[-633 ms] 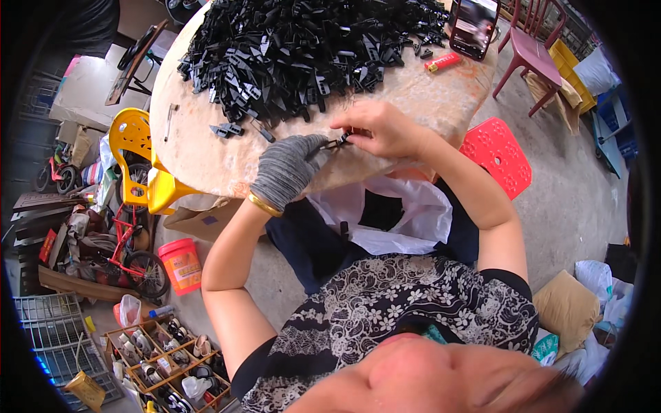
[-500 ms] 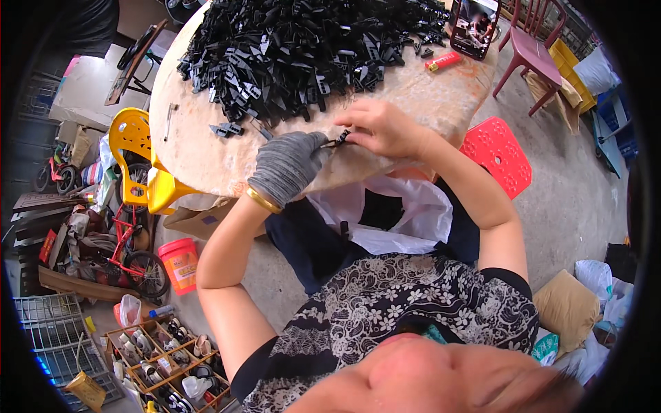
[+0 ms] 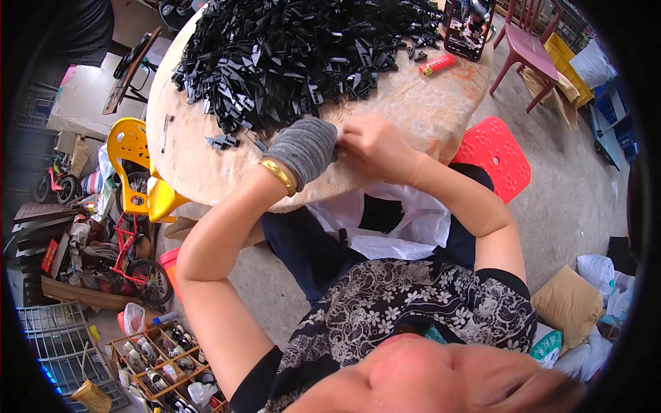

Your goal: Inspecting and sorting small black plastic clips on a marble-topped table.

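Small black piece that showed between the fingertips half a second ago is now out of sight, so presumably it's tucked between the hands over the near edge of the table (image 3: 189,168); can't confirm. Change: left hand (image 3: 305,153), in a grey glove, has rolled over, back upward, and the hands have closed up. What this means: the handling looks ongoing, but the piece's state can't be judged from here. Left hand curled, fingertips hidden, can't tell what it grips. Right hand (image 3: 377,146), bare, fingers bent and drawn together against the glove; can't tell what they pinch. Loose pieces (image 3: 222,142) lie left of the glove. Big heap (image 3: 275,65) of black pieces just beyond the hands, far side. Red lighter (image 3: 438,65) and phone (image 3: 468,31) far right, thin pen-like thing (image 3: 166,133) left. White bag (image 3: 403,242) near, below the table edge; red stool (image 3: 496,155) right, yellow chair (image 3: 131,148) left.
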A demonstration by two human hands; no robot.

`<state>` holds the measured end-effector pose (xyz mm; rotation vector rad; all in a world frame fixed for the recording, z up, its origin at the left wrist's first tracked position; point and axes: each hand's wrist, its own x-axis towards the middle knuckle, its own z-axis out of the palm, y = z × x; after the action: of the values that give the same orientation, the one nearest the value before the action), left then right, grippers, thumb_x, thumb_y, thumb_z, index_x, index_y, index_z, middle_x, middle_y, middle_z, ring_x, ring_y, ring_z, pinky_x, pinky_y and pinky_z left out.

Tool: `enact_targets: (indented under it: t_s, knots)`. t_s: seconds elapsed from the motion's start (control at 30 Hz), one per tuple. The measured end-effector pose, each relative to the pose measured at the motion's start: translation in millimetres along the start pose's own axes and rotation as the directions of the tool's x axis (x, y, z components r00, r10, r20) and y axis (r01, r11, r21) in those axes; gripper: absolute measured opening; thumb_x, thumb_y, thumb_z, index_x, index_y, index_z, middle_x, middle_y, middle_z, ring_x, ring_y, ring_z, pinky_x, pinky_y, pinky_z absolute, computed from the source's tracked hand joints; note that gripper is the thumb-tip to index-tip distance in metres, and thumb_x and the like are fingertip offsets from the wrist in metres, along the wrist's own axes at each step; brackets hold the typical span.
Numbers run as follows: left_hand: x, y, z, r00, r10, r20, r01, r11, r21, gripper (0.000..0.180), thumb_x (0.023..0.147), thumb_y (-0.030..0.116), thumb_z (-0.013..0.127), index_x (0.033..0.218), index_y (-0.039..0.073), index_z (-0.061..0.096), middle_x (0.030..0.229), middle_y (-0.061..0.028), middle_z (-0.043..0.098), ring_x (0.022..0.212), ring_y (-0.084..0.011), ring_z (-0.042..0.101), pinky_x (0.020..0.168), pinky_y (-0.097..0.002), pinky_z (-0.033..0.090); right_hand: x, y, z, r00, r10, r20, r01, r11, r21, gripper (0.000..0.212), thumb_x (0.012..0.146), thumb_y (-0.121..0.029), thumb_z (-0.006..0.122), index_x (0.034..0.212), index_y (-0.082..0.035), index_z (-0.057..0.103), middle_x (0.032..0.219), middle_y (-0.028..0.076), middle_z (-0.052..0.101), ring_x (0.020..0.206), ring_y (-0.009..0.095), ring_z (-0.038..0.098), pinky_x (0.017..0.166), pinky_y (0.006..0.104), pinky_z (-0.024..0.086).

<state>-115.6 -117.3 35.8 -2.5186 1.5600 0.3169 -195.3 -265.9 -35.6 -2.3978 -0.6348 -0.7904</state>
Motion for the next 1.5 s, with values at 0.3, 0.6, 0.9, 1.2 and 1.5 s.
enact_targets:
  t_s: [0.3, 0.6, 0.9, 1.2, 1.5]
  knots:
    - [4.0, 3.9, 8.2, 1.0, -0.029, -0.003, 0.029, 0.998, 0.055, 0.033, 0.077, 0.025, 0.068, 0.099, 0.002, 0.06, 0.081, -0.0185, 0.065, 0.078, -0.0363, 0.063, 0.072, -0.0438, 0.05, 3.3, -2.3, -3.0, 0.999, 0.002, -0.035, -0.001, 1.0, 0.03, 0.009, 0.075, -0.012, 0.066, 0.08, -0.005, 0.064, 0.079, 0.011, 0.057, 0.077, 0.03, 0.058, 0.069, 0.0387, 0.048]
    - [-32.3, 18.9, 42.7, 0.947, -0.135, -0.291, -0.114, 0.706, -0.699, 0.076, 0.074, 0.008, 0.073, 0.139, 0.01, 0.035, 0.091, -0.014, 0.063, 0.083, -0.0285, 0.064, 0.073, -0.0357, 0.052, 0.8, 5.5, -20.7, 0.84, 0.268, 0.472, -0.541, 0.471, 0.696, 0.031, 0.076, 0.0, 0.067, 0.106, 0.0, 0.057, 0.09, 0.012, 0.065, 0.08, 0.023, 0.063, 0.079, 0.0308, 0.05]
    - [-107.9, 85.5, 108.5, 0.914, 0.024, -0.405, -0.152, 0.946, -0.287, 0.024, 0.076, 0.016, 0.064, 0.099, 0.011, 0.062, 0.099, -0.0082, 0.06, 0.081, -0.0271, 0.061, 0.066, -0.0363, 0.052, -13.8, -8.1, -64.9, 0.804, 0.031, 0.593, -0.33, 0.854, 0.403, 0.018, 0.077, -0.017, 0.067, 0.09, -0.006, 0.065, 0.074, 0.011, 0.065, 0.071, 0.027, 0.064, 0.067, 0.0384, 0.049]
    - [-79.7, 85.4, 234.7, 0.903, 0.145, 0.405, -0.07, 0.978, -0.194, 0.034, 0.086, 0.024, 0.051, 0.116, 0.01, 0.056, 0.108, -0.0177, 0.061, 0.101, -0.036, 0.059, 0.082, -0.0443, 0.048, -4.1, -20.4, -62.6, 0.813, 0.099, 0.574, -0.329, 0.891, 0.313, 0.018, 0.08, -0.025, 0.065, 0.084, -0.007, 0.066, 0.072, 0.012, 0.064, 0.072, 0.032, 0.063, 0.067, 0.0402, 0.049]
    - [-53.8, 76.5, 181.1, 0.994, -0.037, -0.106, -0.019, 0.875, -0.484, 0.064, 0.079, 0.025, 0.065, 0.135, 0.008, 0.038, 0.122, -0.0255, 0.05, 0.107, -0.0403, 0.053, 0.092, -0.0442, 0.043, 51.7, 42.7, 1.5, 0.992, 0.073, 0.103, -0.069, 0.997, -0.044, 0.031, 0.08, -0.006, 0.063, 0.11, -0.005, 0.059, 0.1, 0.013, 0.06, 0.085, 0.032, 0.061, 0.075, 0.0385, 0.05]
